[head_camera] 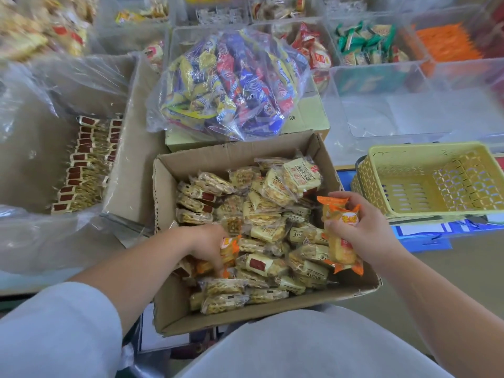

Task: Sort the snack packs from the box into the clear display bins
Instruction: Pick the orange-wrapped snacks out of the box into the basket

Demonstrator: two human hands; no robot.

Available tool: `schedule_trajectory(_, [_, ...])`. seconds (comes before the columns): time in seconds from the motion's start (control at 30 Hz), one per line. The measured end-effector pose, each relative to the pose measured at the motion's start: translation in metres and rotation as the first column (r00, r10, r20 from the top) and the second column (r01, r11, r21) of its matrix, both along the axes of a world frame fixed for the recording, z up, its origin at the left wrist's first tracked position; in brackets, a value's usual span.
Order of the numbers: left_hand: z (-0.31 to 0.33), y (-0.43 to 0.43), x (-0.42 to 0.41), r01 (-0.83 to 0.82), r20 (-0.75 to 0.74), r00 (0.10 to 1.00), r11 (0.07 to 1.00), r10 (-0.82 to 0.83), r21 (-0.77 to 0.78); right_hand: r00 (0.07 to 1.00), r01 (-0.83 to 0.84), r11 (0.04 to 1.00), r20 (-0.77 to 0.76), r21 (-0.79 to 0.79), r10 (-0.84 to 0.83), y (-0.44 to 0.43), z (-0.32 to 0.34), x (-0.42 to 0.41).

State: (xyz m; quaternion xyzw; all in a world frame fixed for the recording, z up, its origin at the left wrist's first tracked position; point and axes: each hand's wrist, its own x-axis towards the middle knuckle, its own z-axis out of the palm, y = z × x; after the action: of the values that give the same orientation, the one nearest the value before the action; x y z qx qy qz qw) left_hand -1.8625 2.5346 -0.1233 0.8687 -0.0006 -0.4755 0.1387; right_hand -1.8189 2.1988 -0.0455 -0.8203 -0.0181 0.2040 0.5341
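An open cardboard box (pixel 231 155) sits right in front of me, heaped with several pale yellow snack packs (pixel 272 230). My left hand (pixel 207 242) reaches down into the box and grips an orange snack pack (pixel 228 251) among the yellow ones. My right hand (pixel 360 227) is over the box's right edge and holds a bundle of orange snack packs (pixel 341 236). Clear display bins (pixel 409 85) stand at the back right; one of them holds orange packs (pixel 444 42).
A clear bag of blue, yellow and red snacks (pixel 229 83) lies on a yellow carton behind the box. A large plastic-lined box (pixel 131 148) with rows of red-labelled packs is at the left. A yellow plastic basket (pixel 425 178) stands at the right.
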Motion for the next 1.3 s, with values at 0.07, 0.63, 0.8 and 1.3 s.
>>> schedule_trajectory(0.07, [-0.006,-0.003,-0.003,0.031,-0.009,0.999,0.999,-0.031,0.017,1.000,-0.003,1.000,-0.015,0.010,0.003,-0.001,0.000,0.001])
schedule_trajectory(0.63, [-0.031,-0.012,0.009,-0.013,-0.120,0.993,1.000,0.010,-0.022,1.000,-0.002,1.000,0.019,0.029,0.001,-0.007,-0.009,0.004])
schedule_trajectory(0.8, [-0.027,-0.012,0.011,-0.011,-0.119,0.993,1.000,0.012,0.006,1.000,0.007,0.999,0.007,0.054,-0.008,-0.006,-0.007,0.004])
schedule_trajectory(1.3, [0.052,-0.008,-0.003,-0.178,0.257,0.944,0.976,0.205,-0.124,0.995,-0.097,0.994,-0.032,0.057,0.099,0.025,0.004,0.008])
